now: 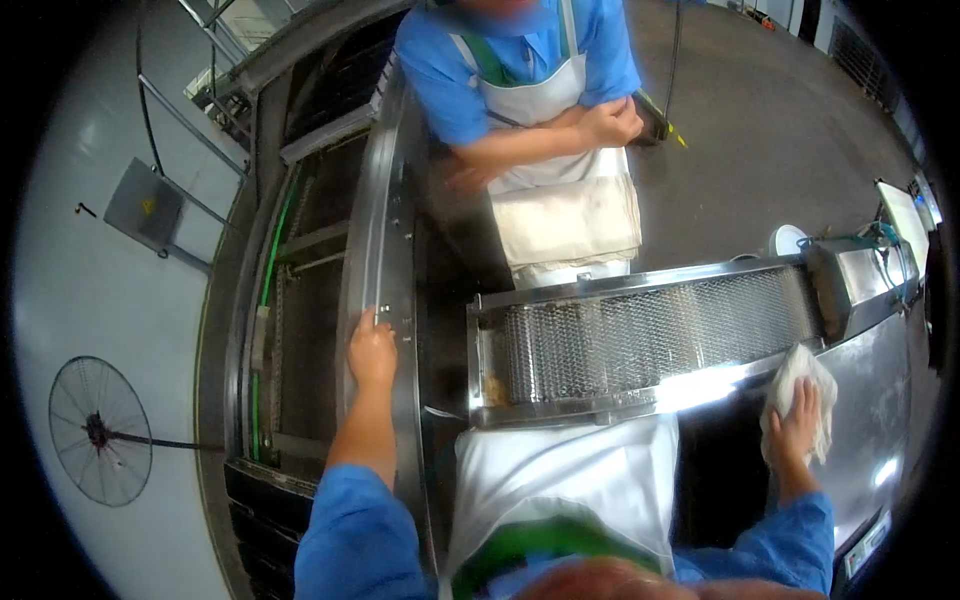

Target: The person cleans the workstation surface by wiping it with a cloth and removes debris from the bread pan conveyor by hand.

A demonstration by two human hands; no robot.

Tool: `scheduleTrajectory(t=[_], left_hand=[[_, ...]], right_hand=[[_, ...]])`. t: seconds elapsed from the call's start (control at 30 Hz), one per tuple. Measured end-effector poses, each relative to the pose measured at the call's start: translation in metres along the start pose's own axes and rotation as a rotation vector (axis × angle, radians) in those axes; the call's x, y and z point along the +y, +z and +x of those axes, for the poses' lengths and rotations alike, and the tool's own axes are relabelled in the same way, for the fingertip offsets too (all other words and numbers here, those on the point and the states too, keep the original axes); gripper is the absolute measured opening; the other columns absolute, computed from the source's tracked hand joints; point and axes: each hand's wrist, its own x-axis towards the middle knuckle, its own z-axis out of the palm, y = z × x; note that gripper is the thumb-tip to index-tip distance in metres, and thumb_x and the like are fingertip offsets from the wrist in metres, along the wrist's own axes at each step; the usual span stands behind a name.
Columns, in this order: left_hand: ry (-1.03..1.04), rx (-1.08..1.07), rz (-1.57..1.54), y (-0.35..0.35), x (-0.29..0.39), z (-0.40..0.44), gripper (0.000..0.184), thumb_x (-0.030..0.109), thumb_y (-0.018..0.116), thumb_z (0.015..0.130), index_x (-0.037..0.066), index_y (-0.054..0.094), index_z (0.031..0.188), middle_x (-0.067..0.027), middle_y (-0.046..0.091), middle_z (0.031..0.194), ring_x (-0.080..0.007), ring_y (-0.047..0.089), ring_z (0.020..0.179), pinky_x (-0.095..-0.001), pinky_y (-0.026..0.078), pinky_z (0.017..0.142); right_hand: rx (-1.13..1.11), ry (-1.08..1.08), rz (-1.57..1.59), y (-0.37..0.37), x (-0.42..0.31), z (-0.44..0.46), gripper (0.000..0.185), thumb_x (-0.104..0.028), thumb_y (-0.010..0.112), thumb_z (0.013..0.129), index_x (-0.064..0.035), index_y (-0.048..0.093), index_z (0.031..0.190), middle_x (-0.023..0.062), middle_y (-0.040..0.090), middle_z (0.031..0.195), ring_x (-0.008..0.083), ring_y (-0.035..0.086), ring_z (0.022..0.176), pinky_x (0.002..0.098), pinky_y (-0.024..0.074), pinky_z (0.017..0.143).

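My left hand (373,350) is closed on the edge of a long metal rail (375,220), beside a small bolt or knob. My right hand (795,425) holds a crumpled off-white cloth (815,385) against a stainless steel panel (870,400), its fingers pressed onto the fabric. That cloth lies near the right end of a short conveyor with a metal mesh belt (660,330), which stretches across in front of me. Some yellowish residue shows at the belt's left end.
Across the conveyor stands a person in a blue shirt and white apron (530,95), arms folded, a folded beige cloth (570,220) at the waist. A large machine frame with a chain (275,300) runs along the left. A wall fan (100,430) and white bucket (788,240) are farther off.
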Motion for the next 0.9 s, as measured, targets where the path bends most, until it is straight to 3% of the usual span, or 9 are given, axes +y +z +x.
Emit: scheduleTrajectory(t=[0.47,0.67,0.73,0.9], left_hand=[[-0.048,-0.044,-0.032,0.001,0.001,0.004,0.016,0.011,0.075,0.074,0.004,0.074,0.089,-0.0144,0.059,0.132,-0.0327,0.062,0.111,-0.0418,0.052,0.091],[0.142,-0.011,-0.054,-0.003,-0.011,-0.002,0.014,0.008,0.074,0.074,0.003,0.075,0.086,-0.0188,0.058,0.131,-0.0348,0.061,0.111,-0.0413,0.051,0.094],[0.052,-0.015,-0.057,0.004,-0.010,-0.001,0.014,0.006,0.073,0.075,0.001,0.074,0.088,-0.0199,0.058,0.130,-0.0360,0.060,0.112,-0.0416,0.050,0.095],[0.068,0.029,-0.042,0.004,-0.005,-0.004,0.014,0.006,0.072,0.077,0.001,0.074,0.089,-0.0190,0.058,0.131,-0.0357,0.059,0.116,-0.0422,0.050,0.095]], right_hand=[[0.003,0.027,0.010,-0.008,-0.009,-0.001,0.078,-0.013,0.074,0.069,-0.0080,0.043,0.140,0.0165,0.041,0.148,0.0412,0.034,0.138,0.0500,0.0281,0.115],[-0.107,0.099,-0.016,-0.013,-0.013,0.000,0.078,-0.011,0.073,0.074,-0.0082,0.039,0.144,0.0146,0.036,0.152,0.0376,0.029,0.142,0.0451,0.0254,0.117],[-0.102,0.111,-0.010,-0.013,-0.015,0.002,0.078,-0.011,0.073,0.075,-0.0078,0.038,0.144,0.0159,0.035,0.152,0.0378,0.028,0.143,0.0458,0.0248,0.117],[-0.108,0.078,-0.016,-0.007,-0.007,0.002,0.079,-0.010,0.073,0.071,-0.0065,0.039,0.143,0.0180,0.036,0.151,0.0402,0.028,0.142,0.0469,0.0239,0.117]])
